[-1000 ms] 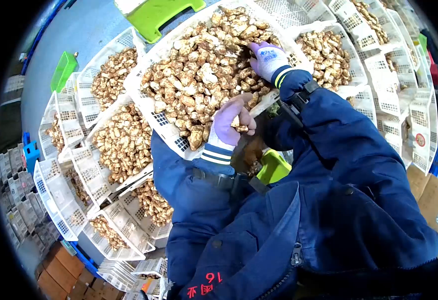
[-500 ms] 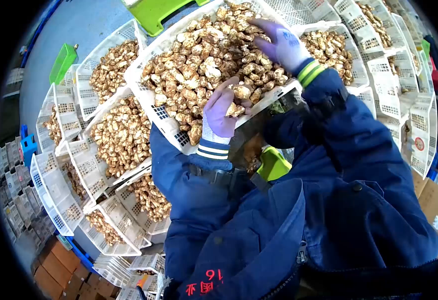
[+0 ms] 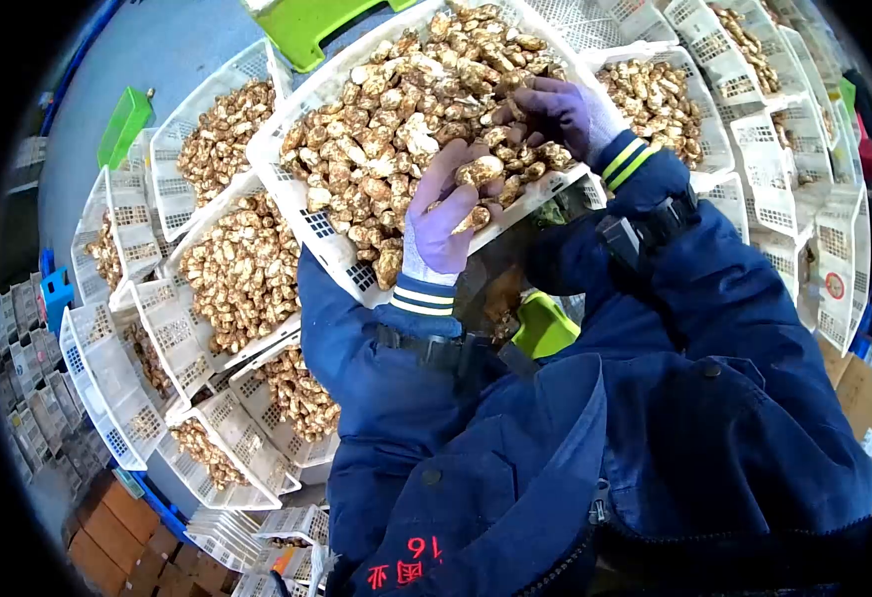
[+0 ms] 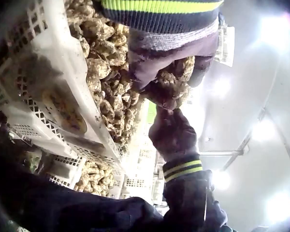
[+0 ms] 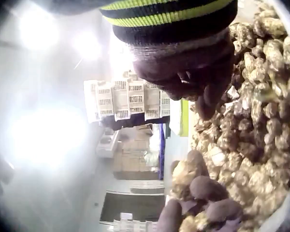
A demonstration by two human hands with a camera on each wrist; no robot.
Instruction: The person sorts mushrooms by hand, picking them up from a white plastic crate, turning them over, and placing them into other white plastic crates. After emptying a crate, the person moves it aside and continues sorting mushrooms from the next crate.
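A large white crate (image 3: 291, 189) in front of me is heaped with knobbly brown-and-cream mushrooms (image 3: 376, 149). My left hand (image 3: 441, 219), in a purple glove, grips a couple of mushrooms (image 3: 480, 171) over the crate's near side; the right wrist view shows a mushroom (image 5: 186, 174) between its gloved fingers. My right hand (image 3: 573, 114), gloved too, is at the right part of the heap with its fingers bent down toward the mushrooms. Whether it pinches one I cannot tell, as its fingertips are mostly hidden.
More white crates of mushrooms stand to the left (image 3: 247, 274) and to the right (image 3: 655, 104). A green stool (image 3: 306, 30) is beyond the big crate, and a green scoop-shaped piece (image 3: 127, 129) at far left. Cardboard boxes (image 3: 869, 398) are at the right edge.
My right hand reached out over the heap with spread fingers, then drew back slightly and bent them. My left hand moved up over the crate with its mushrooms and turned, its fingers spreading more.
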